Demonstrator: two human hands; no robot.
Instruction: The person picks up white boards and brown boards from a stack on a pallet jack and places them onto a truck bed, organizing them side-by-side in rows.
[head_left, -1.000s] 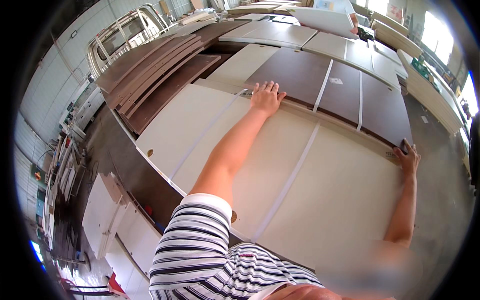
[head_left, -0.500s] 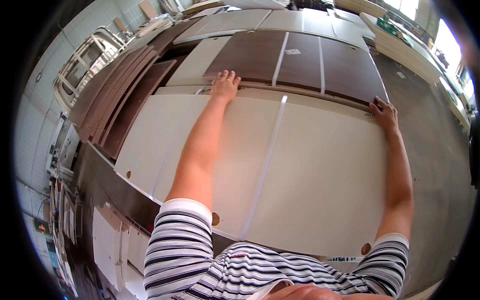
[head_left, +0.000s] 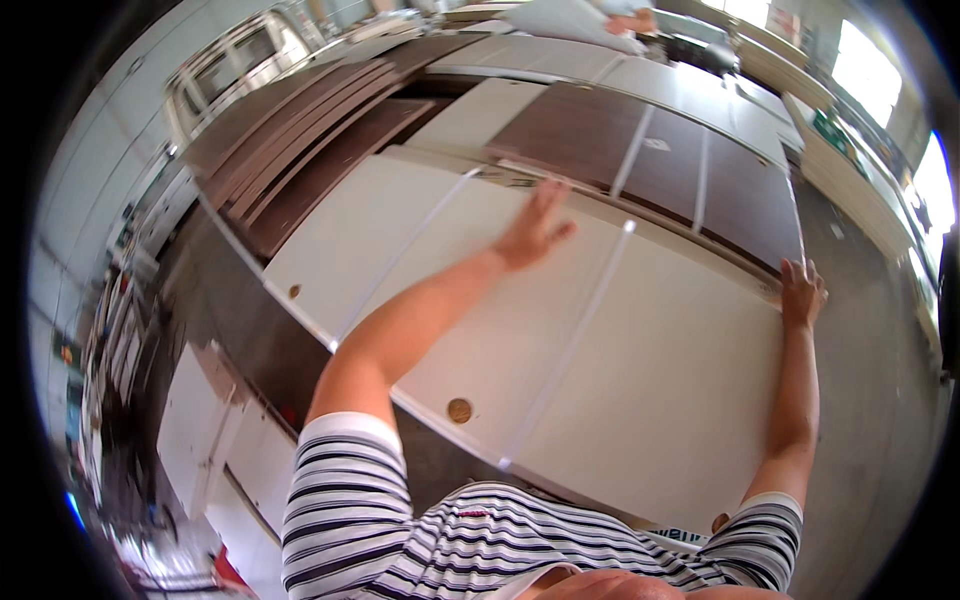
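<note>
My left hand (head_left: 535, 228) hovers, a little blurred, above the cream panel (head_left: 660, 340), its fingers spread and nothing in them. The cream panel lies flat before me, with whitish strips across it and a round brown plug (head_left: 459, 411) near its front edge. Beyond it, a dark brown panel (head_left: 580, 125) rests flat, crossed by two whitish straps. My right hand (head_left: 803, 290) is at the right front corner of the brown panel, fingers extended along the edge; whether it presses on the panel I cannot tell.
Brown boards (head_left: 310, 130) lie stacked at the left, and white boards (head_left: 200, 440) stand lower left. More pale panels (head_left: 540, 55) spread behind. A stack of pale boards (head_left: 850, 190) stands across the grey floor (head_left: 870, 380) on the right. A person's hand (head_left: 632, 22) shows at the far back.
My left hand has left the front edge of the brown panel and come nearer over the cream panel. My right hand stays by the corner. The view has turned, shifting the panels.
</note>
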